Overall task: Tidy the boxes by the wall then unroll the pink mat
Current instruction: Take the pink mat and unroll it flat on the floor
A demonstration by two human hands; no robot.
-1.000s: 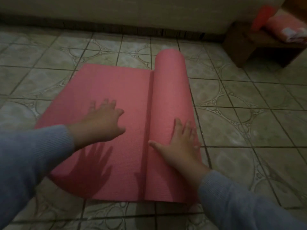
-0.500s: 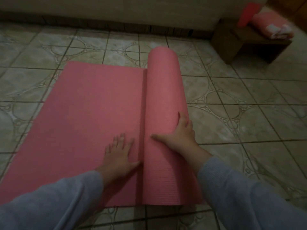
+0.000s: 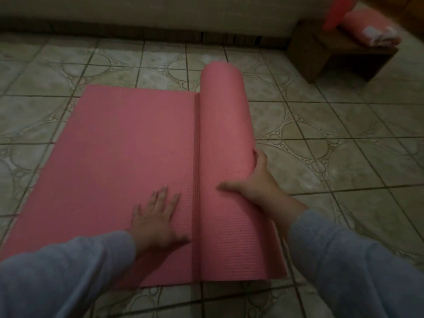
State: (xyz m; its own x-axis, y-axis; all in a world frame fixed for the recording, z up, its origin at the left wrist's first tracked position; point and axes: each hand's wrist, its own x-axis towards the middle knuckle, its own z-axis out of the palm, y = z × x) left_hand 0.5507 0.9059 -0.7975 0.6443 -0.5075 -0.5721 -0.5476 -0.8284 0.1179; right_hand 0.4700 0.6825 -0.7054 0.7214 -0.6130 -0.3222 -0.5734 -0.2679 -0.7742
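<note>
Head view, looking down on a patterned tile floor (image 3: 332,143) that runs out on every side of the hands, with the foot of a pale wall (image 3: 160,12) far ahead of them. On the tiles lies the pink mat (image 3: 128,157), partly unrolled: its flat sheet spreads out to the left under the left hand, while the part left rolled forms a thick tube (image 3: 226,125) standing just right of that hand and reaching away toward the wall. Far beyond the right hand, up in the corner, sits a dark wooden bench (image 3: 332,53) carrying a folded pink cloth (image 3: 371,31) (its pale markings are too blurred to read). Grey-blue sleeves (image 3: 344,260) cover both forearms. The right hand (image 3: 259,187) grips the roll, thumb lying across its top and fingers curled around the far side. The left hand (image 3: 156,216) rests flat on the unrolled sheet, fingers spread, thumb close to the roll's base.
</note>
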